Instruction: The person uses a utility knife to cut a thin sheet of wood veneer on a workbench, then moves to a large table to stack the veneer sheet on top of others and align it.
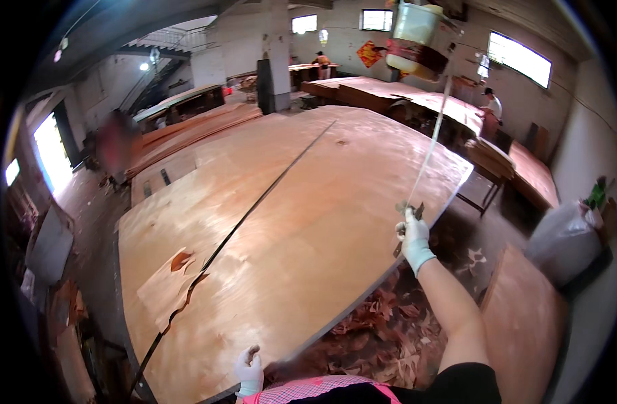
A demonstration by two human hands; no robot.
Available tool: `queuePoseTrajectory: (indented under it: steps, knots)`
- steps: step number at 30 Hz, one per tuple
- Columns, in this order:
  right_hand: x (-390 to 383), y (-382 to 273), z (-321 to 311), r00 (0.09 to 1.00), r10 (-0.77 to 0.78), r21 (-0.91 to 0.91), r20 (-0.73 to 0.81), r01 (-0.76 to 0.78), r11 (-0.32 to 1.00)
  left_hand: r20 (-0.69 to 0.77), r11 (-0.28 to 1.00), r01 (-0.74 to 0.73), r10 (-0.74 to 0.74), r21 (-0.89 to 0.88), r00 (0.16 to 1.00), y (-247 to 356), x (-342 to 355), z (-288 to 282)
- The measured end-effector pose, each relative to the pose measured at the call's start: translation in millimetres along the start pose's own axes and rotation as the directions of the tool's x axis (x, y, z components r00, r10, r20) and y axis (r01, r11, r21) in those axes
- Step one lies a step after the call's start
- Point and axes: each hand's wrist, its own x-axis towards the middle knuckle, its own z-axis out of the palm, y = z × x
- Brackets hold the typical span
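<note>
Broadly, one large bench [340, 316] fills the middle of the frame, topped by pale wood veneer sheets [308, 256]. I count two areas of veneer, parted by one dark gap [254, 205] that slants from the lower left to the upper centre. Two more benches [423, 94] with wood on them stand at the upper centre and upper right, with one co-worker [493, 106] at the upper right and another [322, 64] near the top centre. Many loose brown scraps [389, 330] lie on the floor at lower centre-right.

One clear plastic bag [563, 236] sits at the right; its contents are too hazy to tell. One hanging container [416, 40], whitish with a reddish-brown band, is at the top right of centre; what it holds cannot be made out. One pale strip [433, 145] runs from beside it down to the right hand.

Two white-gloved hands show. The right hand [414, 239], over the big bench's right edge, has its fingers wrapped round one dark tool [418, 211]. The left hand [249, 370], at the bottom centre near the bench edge, has loosely curled fingers, grasping nothing visible.
</note>
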Motion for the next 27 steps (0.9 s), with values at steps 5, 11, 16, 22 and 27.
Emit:
queuePoseTrajectory:
  steps: [5, 11, 16, 22, 27]
  knots:
    - [2.3, 2.1, -7.5, 0.991, 0.006, 0.004, 0.133, -0.007, 1.0, 0.095, 0.991, 0.072, -0.061, -0.11, 0.994, -3.6, -5.0, 16.2]
    - [-28.0, 17.8, 29.1, 0.985, -0.067, -0.145, 0.156, 0.09, 0.985, 0.072, 0.998, 0.001, -0.005, 0.058, 0.997, -16.5, -5.5, -3.1]
    - [-37.5, 19.7, 13.6, 0.913, -0.265, -0.165, 0.311, 0.327, 0.931, 0.235, 0.997, -0.047, 0.032, 0.061, 0.972, 61.0, 17.2, 26.2]
    - [-117.3, 58.8, 13.0, 0.941, -0.035, -0.122, 0.338, 0.08, 0.989, 0.327, 0.966, -0.205, 0.248, -0.159, 0.912, 152.2, 66.4, 75.3]
    - [-186.3, 98.4, 0.6, 0.816, 0.044, -0.126, 0.577, 0.036, 0.991, 0.485, 0.866, -0.448, 0.496, -0.22, 0.72, 227.6, 73.4, 117.7]
